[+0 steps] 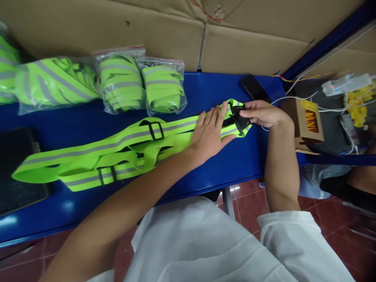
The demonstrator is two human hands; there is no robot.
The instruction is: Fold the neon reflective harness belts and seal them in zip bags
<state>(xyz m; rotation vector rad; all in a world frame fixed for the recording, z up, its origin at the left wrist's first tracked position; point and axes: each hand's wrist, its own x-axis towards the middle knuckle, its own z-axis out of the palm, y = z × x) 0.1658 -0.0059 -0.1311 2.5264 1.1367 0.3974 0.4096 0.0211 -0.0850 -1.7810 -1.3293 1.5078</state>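
A neon-yellow reflective strap harness (117, 143) with a grey stripe lies stretched along the blue table. Black slide adjusters (156, 131) sit on its straps. My left hand (208, 131) rests flat across the harness near its right end, fingers extended. At that end my right hand (263, 113) pinches a black plastic buckle (241, 117) between thumb and fingers. Part of the buckle is hidden by the fingers.
Clear bags of rolled neon straps (164, 88) line the back of the blue table (205, 172). A black phone-like object (255, 88) lies behind my right hand. To the right stands a cardboard box (305, 121); a dark tablet-like slab (20, 168) is at left.
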